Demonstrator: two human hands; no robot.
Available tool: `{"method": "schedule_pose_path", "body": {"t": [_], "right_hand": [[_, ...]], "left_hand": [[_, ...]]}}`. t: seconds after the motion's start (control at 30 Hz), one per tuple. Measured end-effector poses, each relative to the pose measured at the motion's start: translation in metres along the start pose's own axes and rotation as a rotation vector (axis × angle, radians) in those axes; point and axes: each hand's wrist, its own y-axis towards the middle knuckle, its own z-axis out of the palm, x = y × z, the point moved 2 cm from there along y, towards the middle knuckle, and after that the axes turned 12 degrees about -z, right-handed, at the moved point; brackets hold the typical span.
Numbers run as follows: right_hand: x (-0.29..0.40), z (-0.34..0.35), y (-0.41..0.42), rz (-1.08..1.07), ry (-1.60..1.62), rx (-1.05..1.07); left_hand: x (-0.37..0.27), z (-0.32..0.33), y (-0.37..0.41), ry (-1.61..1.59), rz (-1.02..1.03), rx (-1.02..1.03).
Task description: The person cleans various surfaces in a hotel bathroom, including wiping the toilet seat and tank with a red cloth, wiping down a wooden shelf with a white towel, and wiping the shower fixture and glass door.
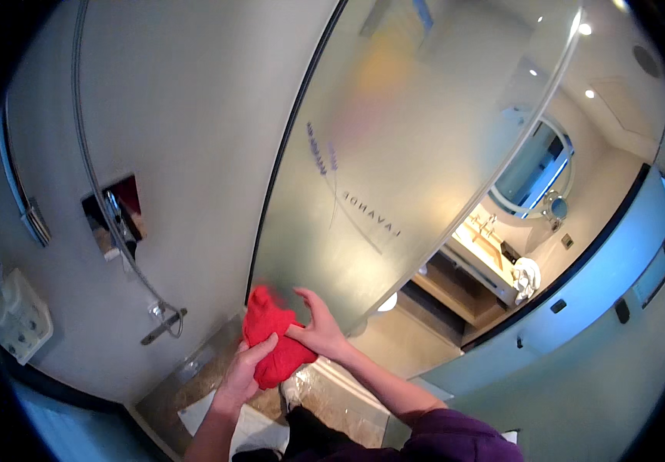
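Note:
A bunched red cloth [280, 352] hangs in front of me, low in the view, above the shower floor. My left hand [243, 369] grips its lower left side, the thumb lying over the fabric and the other fingers mostly hidden. My right hand [322, 330] is at the cloth's right edge; its thumb rests against the fabric while the raised fingers stand apart from it. The top corner of the cloth is blurred. Beneath it shows one of my shoes [292, 392] on the wet floor.
A frosted glass panel [401, 144] with writing rises ahead. On the left wall are a shower hose [87, 138], a mixer [163, 328] and a white plastic caddy [17, 317]. A white mat [257, 430] lies underfoot. Beyond the glass stands a washbasin counter [476, 248].

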Motion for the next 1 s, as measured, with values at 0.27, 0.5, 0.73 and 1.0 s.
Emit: {"method": "schedule_pose_path", "body": {"t": [0.27,0.5,0.73,1.0], "right_hand": [[-0.011,-0.068,-0.017,0.587,1.049,0.115],[-0.035,-0.178,-0.016,0.091,0.110,-0.215],[-0.002,-0.272,0.014,0.034,-0.106,-0.544],[0.121,-0.443,0.151,-0.751,-0.945,-0.905]], "left_hand": [[-0.004,0.053,0.050,-0.056,-0.102,0.177],[-0.055,0.059,0.095,0.584,-0.254,0.107],[-0.153,0.055,0.175,1.159,-0.171,-0.362],[-0.305,0.308,0.318,0.399,0.468,0.370]]}}
